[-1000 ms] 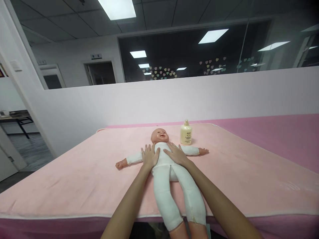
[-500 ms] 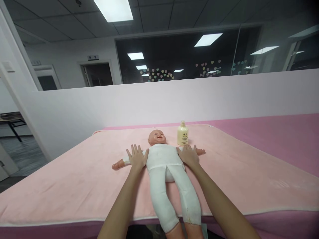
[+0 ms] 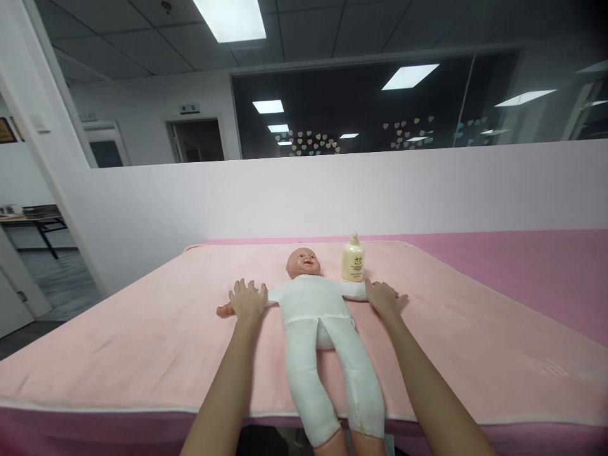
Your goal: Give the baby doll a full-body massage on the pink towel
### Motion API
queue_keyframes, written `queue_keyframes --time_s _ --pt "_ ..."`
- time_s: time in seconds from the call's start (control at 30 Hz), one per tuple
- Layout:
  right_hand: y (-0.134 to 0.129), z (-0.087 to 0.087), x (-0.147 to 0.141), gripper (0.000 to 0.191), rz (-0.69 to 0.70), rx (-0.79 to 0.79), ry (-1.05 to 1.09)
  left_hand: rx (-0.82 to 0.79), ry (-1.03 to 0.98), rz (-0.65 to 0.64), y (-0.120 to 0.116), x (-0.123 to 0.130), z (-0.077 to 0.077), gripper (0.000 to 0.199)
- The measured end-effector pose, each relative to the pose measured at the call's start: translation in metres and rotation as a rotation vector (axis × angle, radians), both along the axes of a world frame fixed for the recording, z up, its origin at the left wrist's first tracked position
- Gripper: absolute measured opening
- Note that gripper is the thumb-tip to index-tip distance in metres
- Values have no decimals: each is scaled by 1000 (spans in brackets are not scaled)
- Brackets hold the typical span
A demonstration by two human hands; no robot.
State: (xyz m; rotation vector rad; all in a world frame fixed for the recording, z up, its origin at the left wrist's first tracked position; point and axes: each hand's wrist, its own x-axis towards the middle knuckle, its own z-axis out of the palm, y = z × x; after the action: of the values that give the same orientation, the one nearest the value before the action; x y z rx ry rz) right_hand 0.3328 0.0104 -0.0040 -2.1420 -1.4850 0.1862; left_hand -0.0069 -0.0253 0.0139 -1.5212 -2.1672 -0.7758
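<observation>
The left hand (image 3: pixel 247 303), fingers spread, and right hand (image 3: pixel 384 299), grip unclear from here, cover the doll's (image 3: pixel 306 263) arms (image 3: pixel 354 291), its torso (image 3: pixel 311 299) between the fingers.

The doll (image 3: pixel 316 297) lies on its back on the blanket (image 3: pixel 142 354), head toward the wall (image 3: pixel 332 196), arms out to both sides, legs running forward past the blanket's front edge. The left hand (image 3: pixel 247 301) lies on the doll's arm at the left, the right hand (image 3: pixel 384 299) on the arm at the right. The bottle (image 3: pixel 353 259) stands on the blanket, right of the doll's head and just behind the right-side arm. The window (image 3: pixel 342 107) is above the wall; a desk (image 3: pixel 33 220) stands far left.
</observation>
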Motion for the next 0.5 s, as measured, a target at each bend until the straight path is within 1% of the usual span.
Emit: queue_keyframes --time_s 0.07,0.17,0.27,0.33,0.4,0.5 --pt "2 -3 6 56 -71 -13 56 71 -26 7 -2 -5 -1 38" --pt "5 -8 10 58 -151 8 119 133 -108 83 -4 -10 -2 35" --pt "8 -9 12 66 -158 17 194 199 -227 184 -4 -12 -1 36" --pt "10 -6 11 73 -124 46 275 296 -334 282 -3 -13 0 43" --pt "12 -2 8 78 -116 122 375 382 -488 394 -2 -15 2 55" --pt "16 1 2 82 -195 265 588 444 -710 468 2 -20 2 71"
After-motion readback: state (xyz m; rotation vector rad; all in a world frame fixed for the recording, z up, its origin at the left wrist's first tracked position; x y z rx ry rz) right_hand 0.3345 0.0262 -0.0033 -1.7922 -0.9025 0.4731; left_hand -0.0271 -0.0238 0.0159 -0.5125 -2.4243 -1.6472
